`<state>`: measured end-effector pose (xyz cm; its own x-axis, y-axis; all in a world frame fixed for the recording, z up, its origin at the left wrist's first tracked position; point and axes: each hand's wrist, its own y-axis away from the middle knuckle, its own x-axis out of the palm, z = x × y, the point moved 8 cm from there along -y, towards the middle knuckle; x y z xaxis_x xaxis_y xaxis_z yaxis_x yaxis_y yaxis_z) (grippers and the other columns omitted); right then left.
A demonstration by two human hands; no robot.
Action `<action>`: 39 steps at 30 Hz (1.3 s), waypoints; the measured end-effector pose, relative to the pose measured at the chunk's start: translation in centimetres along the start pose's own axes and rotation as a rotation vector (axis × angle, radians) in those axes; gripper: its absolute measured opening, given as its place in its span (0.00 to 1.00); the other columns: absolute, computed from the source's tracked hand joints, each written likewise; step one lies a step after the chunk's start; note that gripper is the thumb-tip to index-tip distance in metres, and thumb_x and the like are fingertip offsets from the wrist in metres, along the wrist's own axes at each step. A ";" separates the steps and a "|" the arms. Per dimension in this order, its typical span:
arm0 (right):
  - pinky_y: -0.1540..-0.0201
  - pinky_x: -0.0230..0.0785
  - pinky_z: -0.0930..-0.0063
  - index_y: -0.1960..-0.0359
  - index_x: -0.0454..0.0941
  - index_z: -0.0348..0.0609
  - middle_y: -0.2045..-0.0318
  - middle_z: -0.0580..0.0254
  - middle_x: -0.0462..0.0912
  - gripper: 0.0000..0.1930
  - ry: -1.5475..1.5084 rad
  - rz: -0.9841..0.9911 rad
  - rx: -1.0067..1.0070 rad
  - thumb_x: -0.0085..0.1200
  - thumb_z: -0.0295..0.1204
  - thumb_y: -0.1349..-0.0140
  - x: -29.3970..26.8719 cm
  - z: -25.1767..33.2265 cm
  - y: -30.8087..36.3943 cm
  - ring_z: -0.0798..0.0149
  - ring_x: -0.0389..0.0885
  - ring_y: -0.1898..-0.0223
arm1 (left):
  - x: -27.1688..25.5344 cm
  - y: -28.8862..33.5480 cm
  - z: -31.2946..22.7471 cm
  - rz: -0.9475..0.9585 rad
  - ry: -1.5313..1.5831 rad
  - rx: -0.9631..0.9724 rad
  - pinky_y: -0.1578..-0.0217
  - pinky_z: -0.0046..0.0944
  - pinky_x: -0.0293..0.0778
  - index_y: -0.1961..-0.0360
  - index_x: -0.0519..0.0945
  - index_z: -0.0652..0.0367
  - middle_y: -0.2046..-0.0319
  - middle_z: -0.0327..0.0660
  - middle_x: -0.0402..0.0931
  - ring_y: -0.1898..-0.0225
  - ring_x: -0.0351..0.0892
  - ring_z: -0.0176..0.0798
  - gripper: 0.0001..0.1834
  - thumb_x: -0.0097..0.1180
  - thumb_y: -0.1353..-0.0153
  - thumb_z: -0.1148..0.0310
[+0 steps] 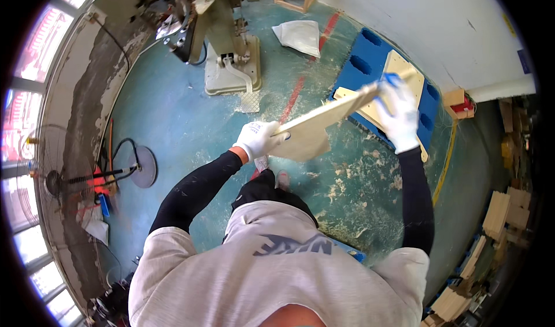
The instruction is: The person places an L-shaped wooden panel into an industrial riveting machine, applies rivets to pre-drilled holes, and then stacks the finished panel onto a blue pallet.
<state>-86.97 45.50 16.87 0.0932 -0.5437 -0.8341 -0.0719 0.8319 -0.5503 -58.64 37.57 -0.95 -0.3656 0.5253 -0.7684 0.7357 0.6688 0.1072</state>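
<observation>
A pale, thin wooden board (312, 132) is held tilted in front of my body, above the floor. My left hand (257, 139), in a white glove, is closed on its left end with the thumb on the near face. My right hand (398, 116), also gloved in white, is at the board's far right end, its fingers bent over the edge. Motion blurs these fingers. Blue shows at their tips; whether it is glove coating or a separate thing, I cannot tell. Beneath the right hand, flat pale wooden pieces (395, 64) lie on a blue plastic pallet (350, 75).
A grey-green machine (215, 23) with a foot pedal (250, 100) stands ahead on the left. Beyond the board lies a white sack (299, 36). A fan with a round base (143, 167) is at left. Wood stacks (496, 216) line the right side; a small box (459, 104) sits by the wall.
</observation>
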 end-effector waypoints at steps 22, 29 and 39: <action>0.35 0.67 0.56 0.36 0.70 0.39 0.39 0.55 0.77 0.25 -1.668 -0.441 1.693 0.48 0.44 0.26 18.0 15.4 35.0 0.54 0.75 0.38 | 0.8 22.9 21.1 -0.177 1.007 -0.880 0.63 0.35 0.77 0.53 0.81 0.69 0.66 0.39 0.83 0.65 0.80 0.30 0.25 0.58 0.30 0.52; 0.44 0.75 0.50 0.42 0.75 0.47 0.49 0.58 0.82 0.19 -1.275 -0.317 2.005 0.59 0.28 0.35 23.3 15.8 28.1 0.59 0.81 0.46 | -0.4 25.7 32.4 0.198 0.784 -1.197 0.81 0.44 0.76 0.65 0.85 0.62 0.73 0.39 0.81 0.78 0.81 0.37 0.25 0.67 0.41 0.46; 0.48 0.77 0.65 0.44 0.76 0.38 0.47 0.59 0.81 0.18 -1.545 -0.441 1.471 0.59 0.29 0.34 17.8 14.6 10.0 0.61 0.81 0.45 | -9.7 16.8 33.5 -0.432 0.560 -0.639 0.60 0.43 0.78 0.46 0.74 0.72 0.57 0.53 0.81 0.62 0.83 0.44 0.23 0.56 0.32 0.61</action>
<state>-71.56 45.78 -2.95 0.4441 -0.8025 0.3985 0.7042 0.5876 0.3985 -23.61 26.03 -12.84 -0.8750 0.2301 -0.4259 0.0830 0.9381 0.3363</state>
